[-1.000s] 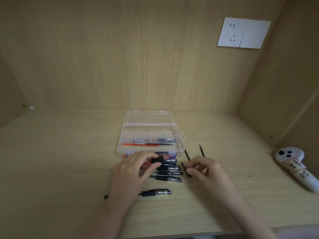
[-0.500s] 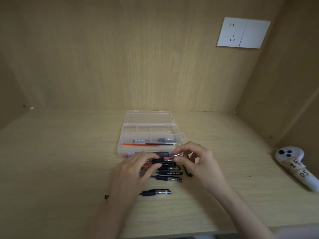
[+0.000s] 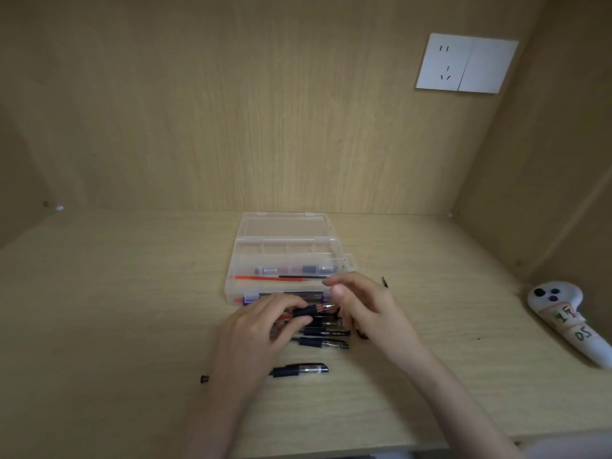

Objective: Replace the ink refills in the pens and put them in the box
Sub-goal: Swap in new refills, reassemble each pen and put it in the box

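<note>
My left hand (image 3: 261, 329) grips a pen (image 3: 309, 310) by its black grip, just in front of the clear plastic box (image 3: 288, 250); a red refill shows inside its clear tip. My right hand (image 3: 367, 309) is at the pen's tip end, its fingers curled around the tip. Whether it pinches the tip I cannot tell for sure. The box stands open, with a red refill (image 3: 261, 278) and small parts inside. Several black pens (image 3: 326, 333) lie under my hands. One more black pen (image 3: 299, 370) lies nearer to me.
A small black cap (image 3: 204, 379) lies at the front left. A white controller (image 3: 569, 319) rests at the right of the wooden desk. A thin dark refill (image 3: 384, 281) shows beyond my right hand. A wall socket (image 3: 465, 62) is at the upper right.
My right hand has left the loose refills on the desk and moved left to the tip of the pen that my left hand holds. The left hand has lifted that pen a little.
</note>
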{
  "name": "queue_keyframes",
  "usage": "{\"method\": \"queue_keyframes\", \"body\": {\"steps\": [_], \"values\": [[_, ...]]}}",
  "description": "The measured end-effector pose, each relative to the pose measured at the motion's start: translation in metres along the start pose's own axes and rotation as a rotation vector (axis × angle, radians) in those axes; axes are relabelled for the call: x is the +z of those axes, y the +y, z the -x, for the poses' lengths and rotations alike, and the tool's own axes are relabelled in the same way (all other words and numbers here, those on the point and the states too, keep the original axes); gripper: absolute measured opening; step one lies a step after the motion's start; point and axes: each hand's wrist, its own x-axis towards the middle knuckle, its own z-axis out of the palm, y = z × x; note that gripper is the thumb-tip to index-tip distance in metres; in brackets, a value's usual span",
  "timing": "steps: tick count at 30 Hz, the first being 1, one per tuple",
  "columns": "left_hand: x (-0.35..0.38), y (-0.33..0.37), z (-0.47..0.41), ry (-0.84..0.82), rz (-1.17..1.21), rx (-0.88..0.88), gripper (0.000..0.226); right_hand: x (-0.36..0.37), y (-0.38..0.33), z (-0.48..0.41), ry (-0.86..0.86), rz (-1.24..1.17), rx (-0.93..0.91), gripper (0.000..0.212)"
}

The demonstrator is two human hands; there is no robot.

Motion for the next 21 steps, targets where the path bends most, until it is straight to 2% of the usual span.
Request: {"method": "queue_keyframes", "body": {"steps": [1,5,7,9,10,13,15,18,19,21], "values": [[-0.0002,-0.0005,-0.0001,0.004,0.005,-0.004,0.023,-0.0013,0.0020,-0.0004,-0.017,-0.063,0.000,0.023],[0.0004,-0.0011,-0.0004,0.009,-0.005,-0.003,0.022,0.0002,0.0067,-0.0004,-0.055,-0.005,0.009,0.003],[0.0003,-0.0001,0.0001,0.003,-0.001,-0.002,0.023,0.0024,0.0041,0.0005,-0.039,-0.015,0.040,0.028],[-0.0002,0.0000,0.0001,0.002,0.001,-0.003,0.023,0.0004,0.0027,0.0002,-0.011,-0.039,0.048,0.040],[-0.0004,0.0000,0.0001,0.005,-0.001,-0.006,0.023,-0.0017,0.0028,-0.0003,-0.009,-0.062,0.034,0.037],[-0.0001,-0.0005,-0.0004,0.006,-0.009,-0.005,0.024,-0.0051,0.0058,-0.0015,-0.072,-0.052,-0.003,0.010],[0.0005,-0.0002,-0.0002,0.003,-0.008,0.002,0.024,-0.0035,0.0065,-0.0023,-0.073,-0.003,0.005,0.003],[0.0003,0.0010,0.0003,0.000,0.003,-0.005,0.024,-0.0010,0.0047,-0.0022,-0.033,0.022,0.024,0.033],[0.0000,0.0011,0.0003,0.001,0.004,-0.011,0.024,-0.0012,0.0036,-0.0015,-0.027,0.016,0.020,0.035],[0.0000,0.0008,0.0002,0.003,0.016,-0.027,0.023,-0.0021,0.0042,-0.0005,-0.036,-0.015,-0.006,0.022]]}}
